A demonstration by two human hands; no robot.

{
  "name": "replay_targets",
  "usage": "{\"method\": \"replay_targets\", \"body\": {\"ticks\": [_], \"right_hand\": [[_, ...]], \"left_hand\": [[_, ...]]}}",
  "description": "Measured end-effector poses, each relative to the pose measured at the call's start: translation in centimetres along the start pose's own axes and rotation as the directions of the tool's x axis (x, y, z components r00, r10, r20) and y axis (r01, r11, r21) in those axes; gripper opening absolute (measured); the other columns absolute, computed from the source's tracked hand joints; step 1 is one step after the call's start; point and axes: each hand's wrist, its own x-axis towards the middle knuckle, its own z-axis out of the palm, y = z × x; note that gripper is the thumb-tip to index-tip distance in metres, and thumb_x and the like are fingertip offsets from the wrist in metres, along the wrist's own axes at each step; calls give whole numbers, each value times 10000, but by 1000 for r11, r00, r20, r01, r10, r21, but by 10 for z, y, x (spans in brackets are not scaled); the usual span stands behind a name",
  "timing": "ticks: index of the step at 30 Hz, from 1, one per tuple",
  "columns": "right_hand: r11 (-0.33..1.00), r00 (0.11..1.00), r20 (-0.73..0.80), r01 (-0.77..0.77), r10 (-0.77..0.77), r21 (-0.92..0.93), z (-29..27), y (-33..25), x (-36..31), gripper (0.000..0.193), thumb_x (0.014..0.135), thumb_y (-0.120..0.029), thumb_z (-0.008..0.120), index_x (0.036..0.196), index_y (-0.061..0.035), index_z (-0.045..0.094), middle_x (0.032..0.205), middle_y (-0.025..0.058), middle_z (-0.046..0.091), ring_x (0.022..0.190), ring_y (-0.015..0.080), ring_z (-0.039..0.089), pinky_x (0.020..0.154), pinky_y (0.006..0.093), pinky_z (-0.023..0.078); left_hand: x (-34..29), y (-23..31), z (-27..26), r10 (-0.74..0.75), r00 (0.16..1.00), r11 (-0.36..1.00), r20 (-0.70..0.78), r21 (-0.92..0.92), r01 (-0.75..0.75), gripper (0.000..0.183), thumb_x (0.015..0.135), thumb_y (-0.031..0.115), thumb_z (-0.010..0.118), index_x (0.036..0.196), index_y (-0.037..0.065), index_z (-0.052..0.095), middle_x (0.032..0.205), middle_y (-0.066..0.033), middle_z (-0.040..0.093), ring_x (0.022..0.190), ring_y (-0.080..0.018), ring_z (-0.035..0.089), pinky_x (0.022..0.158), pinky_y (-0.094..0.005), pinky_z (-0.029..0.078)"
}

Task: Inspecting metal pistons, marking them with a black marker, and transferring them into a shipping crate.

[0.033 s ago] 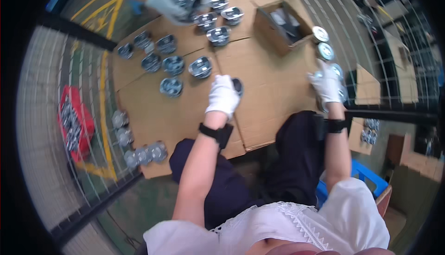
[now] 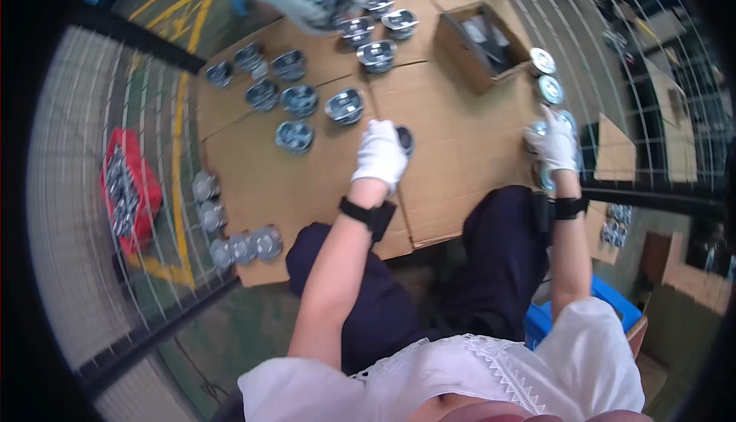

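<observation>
My left hand [image 2: 381, 156], in a white glove, is closed around a metal piston [image 2: 405, 141] over the middle of the cardboard; glove and fingers hide most of it. At the right edge my gloved right hand [image 2: 558, 146] has its fingers round a piston [image 2: 538, 128] among a line of others, partly hidden beneath it. Just beyond it, another piston [image 2: 550, 90] shows its round pale top. Nearest my left hand on the far side lies a shiny piston [image 2: 344, 106], with several more spread to the left, such as this piston [image 2: 294, 137].
Cardboard [image 2: 452, 161] covers the table. An open brown box [image 2: 479, 77] holds dark and white items at the far right. Across the table, a co-worker's gloved hands [image 2: 307, 4] hold a piston. More pistons [image 2: 244, 247] line the near left edge. Wire mesh [image 2: 92, 192] flanks the table.
The whole scene sits slightly further right in the picture. My right fingers have shifted a little at the edge pistons. My left hand keeps its hold.
</observation>
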Motion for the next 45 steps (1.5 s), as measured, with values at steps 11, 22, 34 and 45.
{"method": "replay_targets", "body": {"ticks": [11,22,34,45], "right_hand": [[983,971,201,-101,131,-151,14,24,2,848,621,-355,790,1362,-86,475,1079,216,628,996,359,634,859,426,511],[734,801,96,485,-591,475,-97,-161,-35,889,660,58,669,1468,-103,334,1211,185,556,1113,378,536,939,423,468],[395,1000,-24,25,-8,918,-53,-179,-44,635,850,-15,622,1434,-76,380,1396,137,464,1256,267,490,1025,433,444],[-556,861,418,-508,-291,658,34,-189,-47,653,1004,-583,294,1364,-55,427,1355,120,492,1209,272,521,995,474,448]], "left_hand": [[13,-22,-21,-417,909,877,0,-260,403,315,931,248,518,1140,14,547,1098,-289,589,1029,-447,593,860,-508,511],[-12,30,-70,407,764,-61,501,-820,570,573,884,375,679,1252,-23,494,1152,-150,608,1027,-274,635,899,-412,529],[-7,28,-75,309,897,-182,316,-906,382,343,892,119,662,1168,5,494,1181,-116,594,1116,-235,606,1028,-459,482],[-7,41,-74,121,992,335,47,-942,4,486,770,50,787,1171,7,514,1152,-99,595,1057,-172,615,948,-310,509]]}}
